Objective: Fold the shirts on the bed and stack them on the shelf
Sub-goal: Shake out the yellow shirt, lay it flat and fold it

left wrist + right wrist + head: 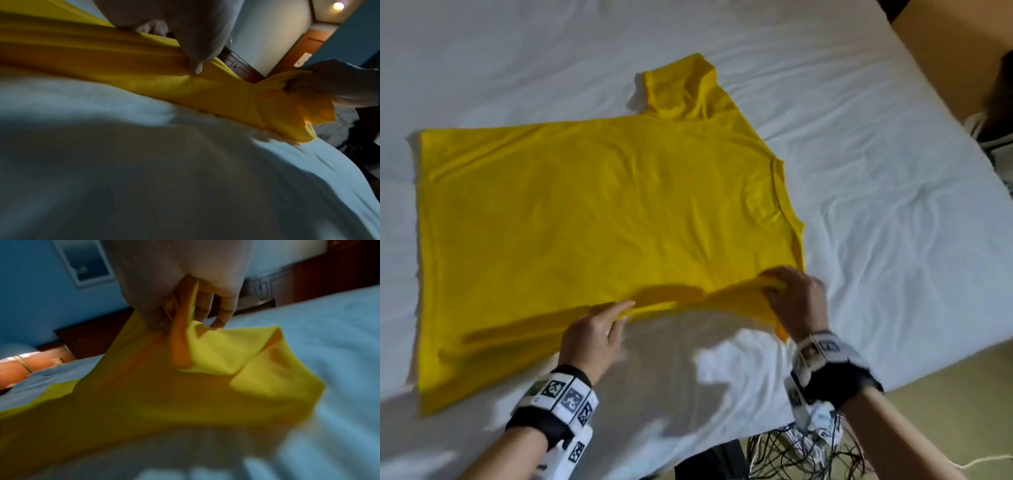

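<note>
One yellow cotton T-shirt (599, 219) lies spread flat on the white-sheeted bed (876, 171), its near long edge raised. Left hand (594, 334) fingers pinch that edge mid-length while right hand (796, 298) fingers bunch the near sleeve; to fold cleanly, I'd carry both across level, keeping the edge taut.

Tangled cables (808, 452) on floor; ceiling lamp (338, 6), perhaps lit.

No legible text (wristband markers wordless)
</note>
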A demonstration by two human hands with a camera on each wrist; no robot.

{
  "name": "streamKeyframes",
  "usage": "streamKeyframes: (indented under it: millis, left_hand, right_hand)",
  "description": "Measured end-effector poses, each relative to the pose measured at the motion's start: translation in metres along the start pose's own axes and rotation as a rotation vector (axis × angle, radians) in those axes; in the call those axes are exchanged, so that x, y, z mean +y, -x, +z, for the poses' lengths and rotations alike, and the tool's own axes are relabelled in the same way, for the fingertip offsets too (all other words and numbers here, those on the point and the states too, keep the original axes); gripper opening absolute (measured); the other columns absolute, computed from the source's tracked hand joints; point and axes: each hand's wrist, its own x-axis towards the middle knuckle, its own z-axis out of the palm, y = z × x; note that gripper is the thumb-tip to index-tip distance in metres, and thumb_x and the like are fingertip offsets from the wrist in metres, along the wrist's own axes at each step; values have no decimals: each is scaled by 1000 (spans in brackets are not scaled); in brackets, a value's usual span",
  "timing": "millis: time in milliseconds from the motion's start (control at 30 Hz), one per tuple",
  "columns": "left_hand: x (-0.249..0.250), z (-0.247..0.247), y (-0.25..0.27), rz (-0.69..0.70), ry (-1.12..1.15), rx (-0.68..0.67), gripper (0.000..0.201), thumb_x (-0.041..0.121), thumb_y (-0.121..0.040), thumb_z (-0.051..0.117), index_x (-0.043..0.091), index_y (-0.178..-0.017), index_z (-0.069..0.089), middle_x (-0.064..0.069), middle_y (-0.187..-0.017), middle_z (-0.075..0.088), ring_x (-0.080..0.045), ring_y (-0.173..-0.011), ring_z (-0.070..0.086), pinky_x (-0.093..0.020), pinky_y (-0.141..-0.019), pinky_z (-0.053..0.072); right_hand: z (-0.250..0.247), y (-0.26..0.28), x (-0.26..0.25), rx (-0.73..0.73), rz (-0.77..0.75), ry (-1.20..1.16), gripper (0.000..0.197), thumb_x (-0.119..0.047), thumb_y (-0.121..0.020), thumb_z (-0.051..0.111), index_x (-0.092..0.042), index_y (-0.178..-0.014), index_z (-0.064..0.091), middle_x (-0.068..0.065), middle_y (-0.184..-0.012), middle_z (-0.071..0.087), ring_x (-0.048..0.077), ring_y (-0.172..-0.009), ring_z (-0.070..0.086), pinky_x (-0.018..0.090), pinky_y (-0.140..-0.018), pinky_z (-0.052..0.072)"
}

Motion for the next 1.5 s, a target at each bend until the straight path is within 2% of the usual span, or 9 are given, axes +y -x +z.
streamKeyframes:
  millis: [233, 400, 533, 667, 900, 1100, 1200, 1367, 1500]
  left_hand:
    - [4, -19, -82, -175, -18, -3, 19, 21, -92, 64, 18, -108, 72, -14, -82, 72, -32, -68, 64, -38, -60, 53]
    - [-2, -12, -106, -224, -22, 22, 18, 27, -92, 63, 15, -103, 72, -16, -84, 72, -36, -71, 64, -39, -62, 50]
    - [-9, -6, -108, -228, -13, 35, 21, 27, -92, 65, 11, -104, 72, -18, -90, 73, -38, -79, 65, -42, -66, 51]
    - [-13, -8, -102, -216, -33, 53, 21, 22, -92, 64, 11, -110, 69, -15, -99, 72, -37, -88, 64, -43, -71, 52]
    - [-69, -45, -32, -272, -328, -44, 65, 1, -65, 79, 24, -122, 60, -4, -128, 56, -35, -113, 54, -56, -90, 46]
    - [-116, -114, 9, -492, -521, -136, 59, 6, -71, 73, 34, -122, 59, 4, -128, 58, -30, -111, 57, -43, -90, 47]
    - [-131, -159, 2, -692, -254, -4, 29, 19, -76, 72, 31, -102, 71, -2, -108, 71, -32, -97, 65, -37, -82, 54]
    - [-174, -179, -17, -926, 401, 314, 46, 31, -67, 83, 10, -107, 74, -12, -100, 73, -30, -97, 66, -41, -89, 54]
    - [-196, -158, -20, -868, 518, 457, 25, 23, -84, 75, 5, -102, 72, -11, -93, 69, -28, -92, 65, -30, -78, 46]
  right_hand:
    - [26, -134, -62, -79, -219, 147, 36, -20, -68, 60, -26, -102, 73, 3, -108, 71, 33, -103, 62, 47, -85, 48]
    - [56, -98, -61, -191, -81, 350, 84, -26, -79, 70, -29, -151, 26, 3, -162, 13, 27, -149, 6, 64, -114, 5]
    - [71, -41, -11, -298, 6, 393, 70, -54, -93, 35, -26, -154, 17, -1, -163, 2, 22, -150, -4, 61, -116, -2]
    - [69, -30, 19, -306, 92, 455, 85, -66, -80, 3, -27, -155, 12, 4, -163, -2, 27, -149, -9, 63, -111, -13]
    - [133, -18, -78, -310, -334, 294, 72, -25, -78, 69, -13, -144, 42, 11, -158, 25, 36, -147, 14, 64, -114, 15]
    - [186, -40, -156, -456, -374, 323, 62, -5, -86, 49, -14, -146, 37, 6, -154, 33, 28, -146, 19, 51, -120, 4]
    - [189, -55, -165, -458, -339, 398, 50, -15, -90, 51, -19, -140, 44, 1, -142, 45, 24, -140, 28, 57, -117, 1]
    - [189, -68, -169, -495, -284, 499, 31, -33, -101, 40, -24, -125, 57, -3, -130, 54, 19, -131, 38, 59, -114, 15]
    - [195, -71, -167, -445, -285, 455, 28, -34, -101, 41, -22, -113, 63, 0, -118, 60, 21, -122, 46, 50, -105, 31]
